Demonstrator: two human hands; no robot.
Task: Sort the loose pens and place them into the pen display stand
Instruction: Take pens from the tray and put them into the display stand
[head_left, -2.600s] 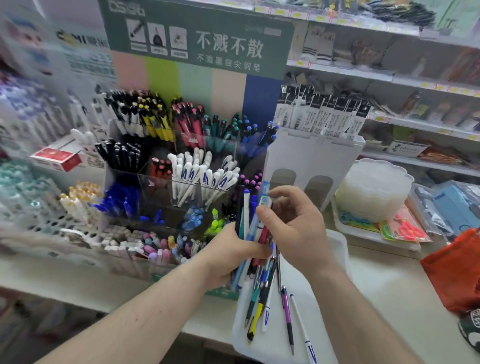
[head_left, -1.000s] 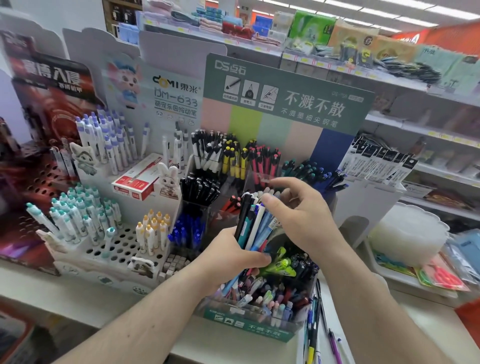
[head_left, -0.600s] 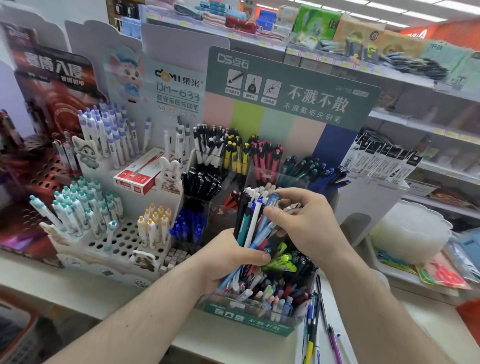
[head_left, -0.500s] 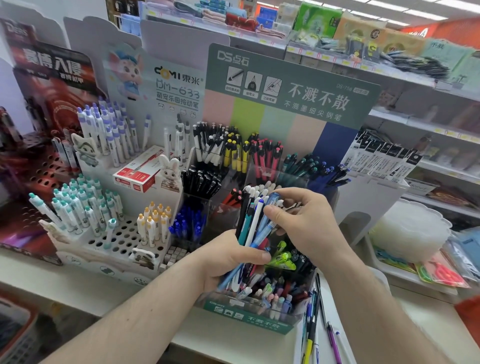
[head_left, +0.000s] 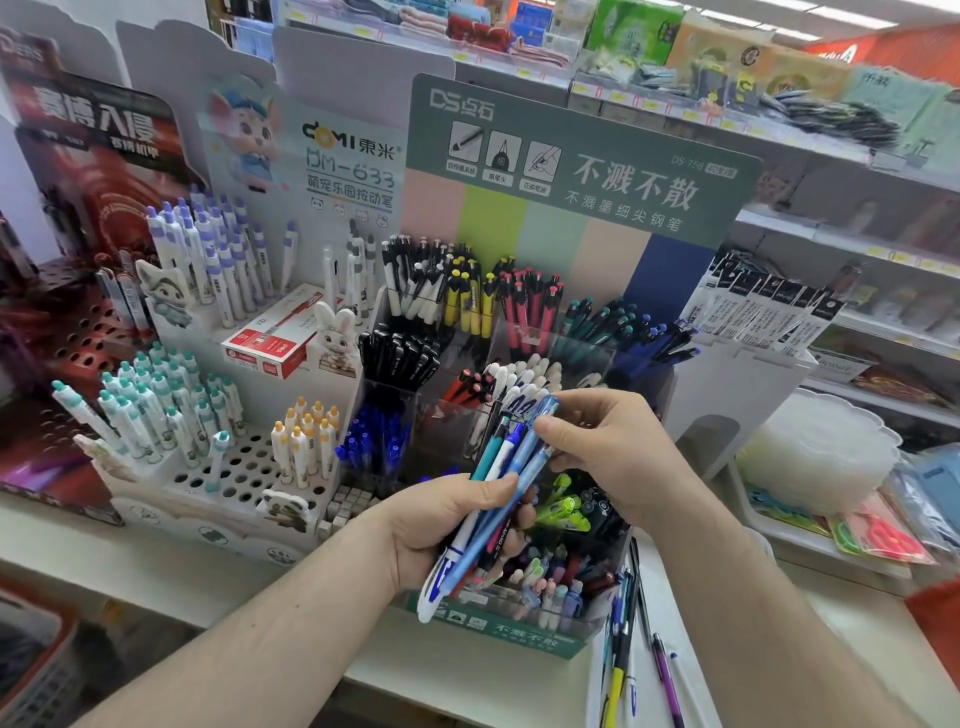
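Note:
My left hand (head_left: 447, 525) grips a bundle of loose pens (head_left: 491, 499), blue, white and teal, held slanted in front of the pen display stand (head_left: 519, 631). My right hand (head_left: 608, 452) pinches the top end of a translucent blue pen (head_left: 537, 434) in that bundle with thumb and forefinger. The clear stand has tiered compartments of black, yellow, red, teal, blue and white pens under a green header board (head_left: 576, 166). More loose pens (head_left: 623, 644) lie on a white tray (head_left: 691, 613) at the lower right.
A white perforated pen holder (head_left: 228, 467) with teal, purple and orange capped pens stands to the left, with a red box (head_left: 270, 343) behind it. A white holder of packaged refills (head_left: 758, 312) is on the right. A stack of clear lids (head_left: 815, 457) sits beyond it. Shelves run behind.
Since the earliest frame the view has lifted from the tray to the stand. My left hand has lowered the bundle slightly, and my right fingers now pinch a blue pen's top.

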